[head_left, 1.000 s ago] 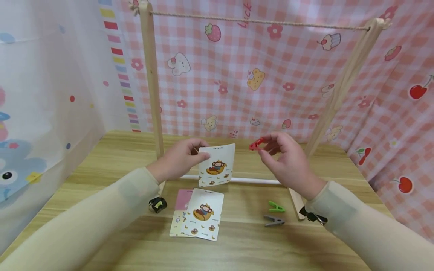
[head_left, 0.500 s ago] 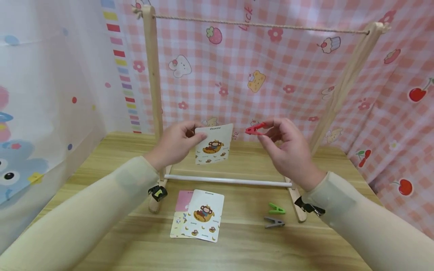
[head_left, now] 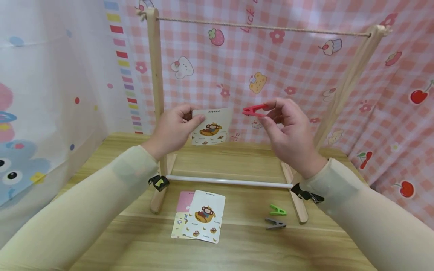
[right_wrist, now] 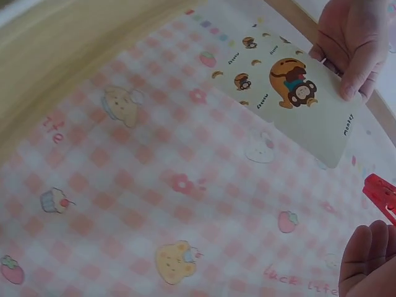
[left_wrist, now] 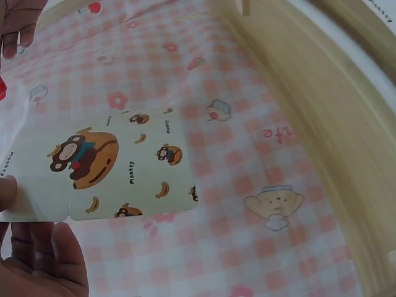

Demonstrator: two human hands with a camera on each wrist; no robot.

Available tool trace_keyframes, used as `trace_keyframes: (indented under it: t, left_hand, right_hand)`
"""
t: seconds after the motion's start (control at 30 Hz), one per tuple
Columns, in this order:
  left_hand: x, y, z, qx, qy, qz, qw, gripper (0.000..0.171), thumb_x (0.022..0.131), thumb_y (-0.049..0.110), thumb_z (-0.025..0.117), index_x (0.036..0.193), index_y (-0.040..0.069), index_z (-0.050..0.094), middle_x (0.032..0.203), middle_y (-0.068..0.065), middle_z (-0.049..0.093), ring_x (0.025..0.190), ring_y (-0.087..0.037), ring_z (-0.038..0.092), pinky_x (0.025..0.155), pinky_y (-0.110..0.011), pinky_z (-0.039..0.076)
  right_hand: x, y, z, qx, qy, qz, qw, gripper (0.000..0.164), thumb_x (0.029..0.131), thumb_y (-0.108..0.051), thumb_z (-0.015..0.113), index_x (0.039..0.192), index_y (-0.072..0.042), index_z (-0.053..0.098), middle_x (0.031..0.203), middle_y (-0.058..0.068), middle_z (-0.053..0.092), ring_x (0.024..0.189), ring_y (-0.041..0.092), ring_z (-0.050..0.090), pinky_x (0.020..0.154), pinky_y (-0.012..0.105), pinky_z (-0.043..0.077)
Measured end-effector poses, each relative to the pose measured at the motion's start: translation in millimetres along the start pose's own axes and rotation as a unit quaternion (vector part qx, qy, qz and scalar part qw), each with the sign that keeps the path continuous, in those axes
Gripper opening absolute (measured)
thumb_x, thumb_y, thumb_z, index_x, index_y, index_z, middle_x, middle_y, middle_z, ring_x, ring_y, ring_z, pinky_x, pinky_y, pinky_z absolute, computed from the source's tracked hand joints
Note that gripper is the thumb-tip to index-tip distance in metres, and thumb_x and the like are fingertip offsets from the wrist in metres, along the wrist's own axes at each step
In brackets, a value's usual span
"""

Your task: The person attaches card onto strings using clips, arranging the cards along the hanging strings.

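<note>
My left hand (head_left: 176, 130) pinches a white card (head_left: 211, 128) by its left edge, thumb in front. A cartoon monkey on a banana is printed on it, with small bananas around. In the left wrist view the card (left_wrist: 124, 167) spreads out flat above the thumb and fingers. To its right, a red clothespin (head_left: 253, 110) is pinched between thumb and fingers of my right hand (head_left: 288, 131), its jaws pointing toward the card with a gap between. In the right wrist view the red clothespin (right_wrist: 378, 192) shows at the right edge. Both hands are raised below the rope (head_left: 264, 27).
A wooden frame carries the rope between a left post (head_left: 155, 75) and a right post (head_left: 352, 79). A white rod (head_left: 230, 181) joins its feet. Another monkey card (head_left: 205, 216) overlaps a pink-and-yellow card (head_left: 183, 201) on the table. Green (head_left: 278, 210) and grey (head_left: 275, 223) clothespins lie at right.
Both hands have risen from low over the table, carrying the monkey card and the red clothespin upward toward the rope. The cards and clothespins on the table stay in place.
</note>
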State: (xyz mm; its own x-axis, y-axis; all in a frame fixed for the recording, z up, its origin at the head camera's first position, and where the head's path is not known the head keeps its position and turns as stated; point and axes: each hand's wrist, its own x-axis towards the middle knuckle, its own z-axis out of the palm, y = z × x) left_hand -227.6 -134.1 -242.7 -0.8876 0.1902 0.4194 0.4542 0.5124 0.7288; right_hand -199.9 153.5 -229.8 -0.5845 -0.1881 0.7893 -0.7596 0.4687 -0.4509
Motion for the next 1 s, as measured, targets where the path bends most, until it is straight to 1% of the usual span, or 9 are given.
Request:
trace_keyframes:
  t: [0.1,0.2,0.27,0.43,0.6,0.67,0.73,0.87,1.0]
  left_hand:
    - [2.6,4.6,-2.6,-0.009,0.013,0.004,0.9999,0.019,0.107,0.028,0.064,0.115,0.013,0.073,0.097,-0.005,0.072,0.079,-0.020,0.057,0.065,-0.029,0.048]
    - [6.2,8.5,-5.2,-0.015,0.027,0.015,0.9994,0.019,0.107,0.028,0.064,0.114,0.012,0.073,0.093,-0.007,0.071,0.077,-0.019,0.056,0.063,-0.026,0.046]
    - [9.1,10.9,-7.2,-0.020,0.035,0.019,0.9990,0.020,0.107,0.028,0.064,0.114,0.011,0.073,0.094,-0.007,0.073,0.080,-0.018,0.059,0.066,-0.025,0.048]
    - [16.0,18.4,-11.9,-0.040,0.046,0.023,0.9979,0.022,0.107,0.027,0.063,0.115,0.008,0.072,0.103,-0.009,0.078,0.085,-0.017,0.070,0.070,-0.023,0.056]
    - [22.0,28.3,-14.6,-0.039,0.057,0.024,0.9973,0.023,0.108,0.028,0.061,0.115,0.008,0.069,0.103,-0.009,0.074,0.089,-0.018,0.069,0.076,-0.025,0.058]
    - [24.5,32.9,-15.4,-0.040,0.062,0.025,0.9970,0.023,0.109,0.029,0.060,0.115,0.008,0.069,0.102,-0.009,0.072,0.089,-0.019,0.067,0.077,-0.026,0.057]
    - [27.1,37.4,-16.5,-0.042,0.067,0.029,0.9965,0.023,0.109,0.028,0.060,0.115,0.008,0.068,0.102,-0.008,0.072,0.089,-0.019,0.066,0.077,-0.027,0.057]
    - [31.5,45.4,-19.2,-0.049,0.079,0.039,0.9950,0.022,0.110,0.026,0.058,0.116,0.007,0.067,0.102,-0.008,0.071,0.089,-0.018,0.068,0.079,-0.027,0.060]
    - [35.7,52.7,-22.0,-0.046,0.092,0.046,0.9936,0.020,0.111,0.026,0.056,0.109,0.007,0.063,0.101,-0.007,0.069,0.090,-0.017,0.068,0.080,-0.027,0.061]
  right_hand:
    - [8.2,-4.2,-2.1,-0.007,0.013,-0.010,1.000,0.022,0.097,0.002,0.072,0.118,0.006,0.066,0.105,0.014,0.067,0.084,0.008,0.060,0.066,0.012,0.049]
    - [16.6,-8.9,-3.7,-0.007,0.021,-0.020,1.000,0.021,0.097,0.002,0.072,0.116,0.007,0.066,0.106,0.016,0.067,0.085,0.008,0.059,0.067,0.013,0.048]
    - [22.5,-12.2,-4.4,-0.002,0.024,-0.030,0.999,0.020,0.097,0.002,0.071,0.116,0.008,0.066,0.106,0.017,0.067,0.086,0.007,0.059,0.070,0.013,0.049]
    - [38.8,-21.4,-5.8,0.003,0.035,-0.057,0.998,0.019,0.098,0.001,0.071,0.115,0.010,0.066,0.108,0.019,0.068,0.088,0.007,0.060,0.074,0.015,0.051]
    - [54.7,-30.4,-8.7,-0.002,0.044,-0.087,0.995,0.019,0.099,-0.003,0.071,0.113,0.010,0.068,0.105,0.019,0.070,0.087,0.006,0.061,0.077,0.018,0.052]
    - [60.4,-33.2,-10.5,-0.005,0.048,-0.099,0.994,0.019,0.100,-0.005,0.071,0.111,0.010,0.069,0.104,0.020,0.071,0.086,0.004,0.061,0.078,0.018,0.053]
    - [65.7,-35.4,-12.5,-0.010,0.055,-0.110,0.992,0.019,0.099,-0.006,0.072,0.109,0.010,0.070,0.103,0.020,0.072,0.086,0.003,0.062,0.079,0.018,0.054]
    - [76.1,-39.2,-15.6,-0.008,0.070,-0.121,0.990,0.017,0.098,-0.008,0.074,0.105,0.008,0.073,0.101,0.017,0.074,0.085,0.005,0.063,0.078,0.018,0.054]
    - [85.1,-45.0,-17.7,-0.013,0.078,-0.136,0.988,0.017,0.099,-0.008,0.074,0.104,0.008,0.075,0.102,0.017,0.075,0.084,0.006,0.064,0.076,0.017,0.053]
